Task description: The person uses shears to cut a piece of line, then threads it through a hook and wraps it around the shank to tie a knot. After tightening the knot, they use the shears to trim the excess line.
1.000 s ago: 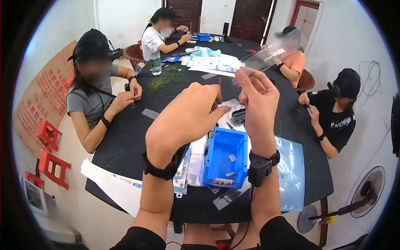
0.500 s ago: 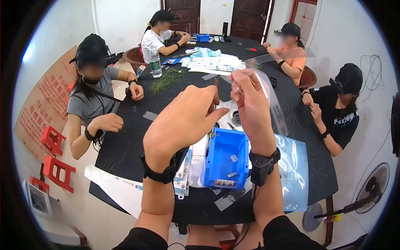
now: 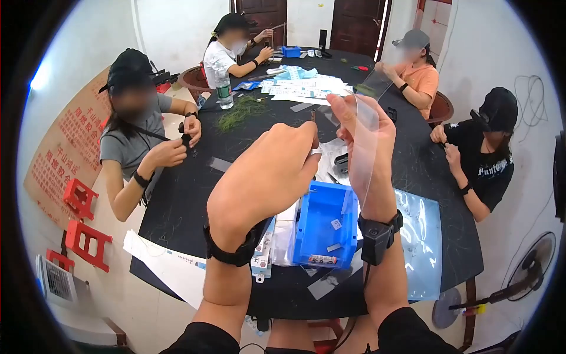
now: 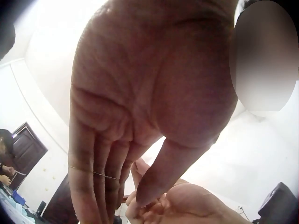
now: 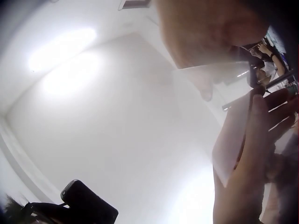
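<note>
My left hand (image 3: 262, 174) pinches a thin dark rod (image 3: 313, 114), whose tip stands up beyond the fingers. A fine strand (image 4: 96, 173) crosses its fingers in the left wrist view. Just to the right, my right hand (image 3: 374, 147) holds a clear flexible sheet (image 3: 364, 127) between thumb and fingers; the sheet curves down over the palm. In the right wrist view the sheet (image 5: 231, 144) hangs between my right hand (image 5: 210, 32) and my left hand (image 5: 250, 158). Whatever small thing lies between the fingertips is too hidden to tell.
A blue bin (image 3: 324, 230) with small pieces stands below the hands. Around it lie a blue film (image 3: 421, 248), white paper (image 3: 162, 259) and clear strips. Green threads (image 3: 239, 115), a bottle (image 3: 224, 94) and papers (image 3: 306, 87) lie farther back. Several people sit around the table.
The clear sheet has swung from reaching out to the right to hanging down across my right palm. My left hand keeps its grip on the rod and has hardly moved.
</note>
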Available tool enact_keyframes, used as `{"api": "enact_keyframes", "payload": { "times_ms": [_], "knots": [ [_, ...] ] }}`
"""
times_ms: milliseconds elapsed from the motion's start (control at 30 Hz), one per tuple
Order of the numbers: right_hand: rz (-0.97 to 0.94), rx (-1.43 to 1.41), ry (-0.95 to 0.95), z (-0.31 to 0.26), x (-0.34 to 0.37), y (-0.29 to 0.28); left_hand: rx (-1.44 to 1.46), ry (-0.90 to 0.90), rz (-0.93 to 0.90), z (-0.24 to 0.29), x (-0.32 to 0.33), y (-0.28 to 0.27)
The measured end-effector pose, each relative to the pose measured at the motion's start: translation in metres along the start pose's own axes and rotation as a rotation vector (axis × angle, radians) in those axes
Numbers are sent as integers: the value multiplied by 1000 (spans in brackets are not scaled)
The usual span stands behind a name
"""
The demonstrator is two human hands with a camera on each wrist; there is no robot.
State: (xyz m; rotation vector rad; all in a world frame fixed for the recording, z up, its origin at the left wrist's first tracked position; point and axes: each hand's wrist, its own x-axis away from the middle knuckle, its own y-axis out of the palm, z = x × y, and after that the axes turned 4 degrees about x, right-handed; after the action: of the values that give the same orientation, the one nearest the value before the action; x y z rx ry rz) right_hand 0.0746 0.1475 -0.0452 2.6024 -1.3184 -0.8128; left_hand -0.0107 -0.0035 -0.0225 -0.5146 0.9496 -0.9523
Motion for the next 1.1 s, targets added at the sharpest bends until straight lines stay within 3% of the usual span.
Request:
{"api": "enact_keyframes", "payload": {
  "times_ms": [433, 667, 1100],
  "knots": [
    [81, -61, -46, 19, 1, 10, -37, 18, -25, 8, 2, -4],
    [-29, -101, 7, 8, 7, 13, -9, 45, 0, -3, 3, 0],
    [-322, 125, -55, 1, -2, 1, -11, -43, -18, -3, 5, -13]
  ]
}}
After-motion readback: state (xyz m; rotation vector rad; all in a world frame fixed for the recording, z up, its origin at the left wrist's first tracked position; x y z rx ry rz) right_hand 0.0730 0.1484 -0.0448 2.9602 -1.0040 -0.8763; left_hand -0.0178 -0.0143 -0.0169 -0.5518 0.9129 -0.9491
